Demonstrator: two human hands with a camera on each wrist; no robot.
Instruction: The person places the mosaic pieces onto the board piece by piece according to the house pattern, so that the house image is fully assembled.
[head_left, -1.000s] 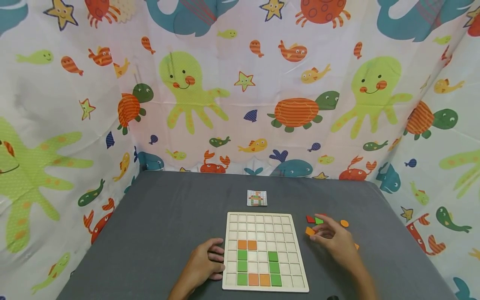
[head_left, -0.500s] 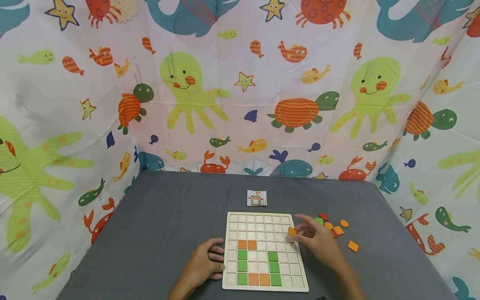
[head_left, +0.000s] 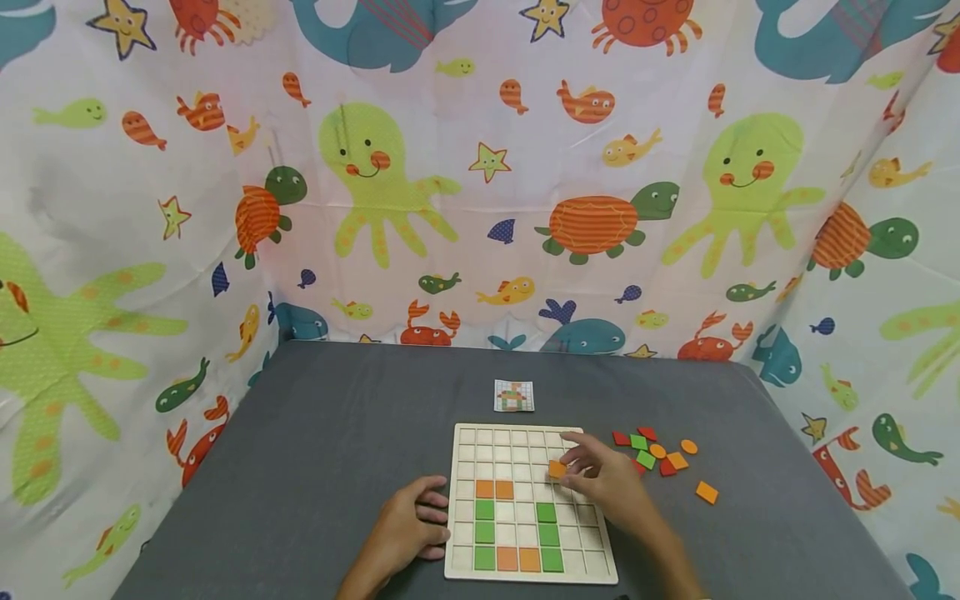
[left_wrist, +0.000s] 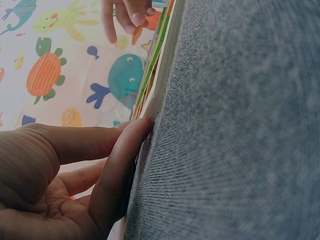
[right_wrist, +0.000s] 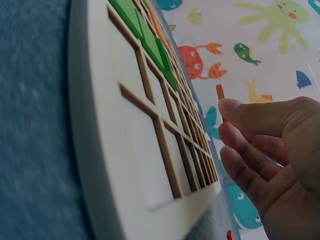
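Note:
My right hand (head_left: pixel 609 485) pinches an orange square tile (head_left: pixel 557 469) between thumb and fingertips, above the right part of a pale wooden grid board (head_left: pixel 592 563). In the right wrist view the tile (right_wrist: pixel 219 92) is seen edge-on, apart from the board. My left hand (head_left: pixel 405 523) rests against the board's left edge, with thumb and fingers touching its side in the left wrist view. Set into the grid are two orange tiles (head_left: pixel 495 490), a green column (head_left: pixel 484 533) on the left, another green column (head_left: pixel 548 536) on the right, and orange tiles (head_left: pixel 518 560) between their bottom ends.
Right of the board lie loose red, green and orange pieces (head_left: pixel 646 459), some round. One orange square (head_left: pixel 707 492) lies apart from them. Behind the board is a small pattern card (head_left: pixel 513 396). A sea-animal printed curtain (head_left: pixel 480 283) surrounds the grey table (head_left: pixel 360 417).
My right hand has carried the orange square tile leftward from the loose pieces to over the board. The left hand stays at the board's left edge.

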